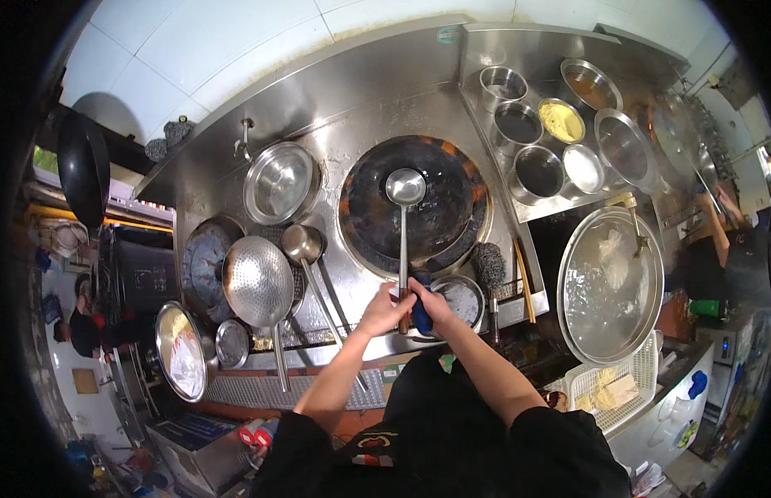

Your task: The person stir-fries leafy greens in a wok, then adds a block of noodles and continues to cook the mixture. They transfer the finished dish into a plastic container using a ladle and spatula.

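A black wok (447, 205) sits on the round burner before me, its inside dark and shiny. A steel ladle (404, 187) has its bowl over the wok and its wooden handle end towards me. My left hand (380, 313) closes around that handle end. Close beside it, my right hand (436, 306) grips a dark blue cloth (422, 308) that lies around the wok handle. How far the fingers wrap under each handle is hidden.
Left are a steel basin (279, 182), perforated skimmer (259, 281) and long-handled dipper (302, 243). A wire scrubber (488, 264) lies right of the wok. Seasoning pots (538, 172) stand at upper right, above a big steel pan of liquid (600, 311). Another person (718, 243) works at far right.
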Demonstrator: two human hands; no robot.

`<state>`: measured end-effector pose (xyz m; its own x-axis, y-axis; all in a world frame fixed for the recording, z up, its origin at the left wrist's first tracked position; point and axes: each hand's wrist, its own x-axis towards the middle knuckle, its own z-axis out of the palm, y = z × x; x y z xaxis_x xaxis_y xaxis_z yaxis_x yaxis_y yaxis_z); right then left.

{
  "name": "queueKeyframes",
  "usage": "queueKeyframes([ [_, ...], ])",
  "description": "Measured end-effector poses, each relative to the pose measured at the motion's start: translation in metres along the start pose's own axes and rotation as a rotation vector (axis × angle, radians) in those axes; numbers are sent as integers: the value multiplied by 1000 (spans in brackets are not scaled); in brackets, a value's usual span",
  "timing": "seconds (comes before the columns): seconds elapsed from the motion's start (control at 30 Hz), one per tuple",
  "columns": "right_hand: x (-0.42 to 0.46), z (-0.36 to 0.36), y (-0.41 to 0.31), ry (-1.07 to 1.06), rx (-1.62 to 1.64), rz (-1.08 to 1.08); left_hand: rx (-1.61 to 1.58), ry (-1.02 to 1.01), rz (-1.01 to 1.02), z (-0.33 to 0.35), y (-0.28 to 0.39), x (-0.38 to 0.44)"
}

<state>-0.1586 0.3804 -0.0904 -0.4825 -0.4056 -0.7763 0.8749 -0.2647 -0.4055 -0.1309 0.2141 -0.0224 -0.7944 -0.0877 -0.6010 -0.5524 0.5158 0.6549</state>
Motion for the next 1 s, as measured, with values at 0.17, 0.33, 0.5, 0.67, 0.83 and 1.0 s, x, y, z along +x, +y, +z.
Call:
queueKeyframes([
  [0.17,5,-18,-2,-137,29,93,-750,-197,-253,-8,29,2],
  [0.33,-4,-14,-11,-333,100,234,-58,23,35,-81,-1,-10],
  [0.5,10,-20,1,-304,122,180,350,182,-7,-86,22,-70],
  [0.67,13,-19,4,-267,137,160,157,182,-75,-75,22,-85],
  [0.83,7,-19,9,-257,140,170,166,242,12,-60,-1,-76],
  [1.0,13,-19,3,-267,141,144,171,237,-34,-65,-5,-90],
])
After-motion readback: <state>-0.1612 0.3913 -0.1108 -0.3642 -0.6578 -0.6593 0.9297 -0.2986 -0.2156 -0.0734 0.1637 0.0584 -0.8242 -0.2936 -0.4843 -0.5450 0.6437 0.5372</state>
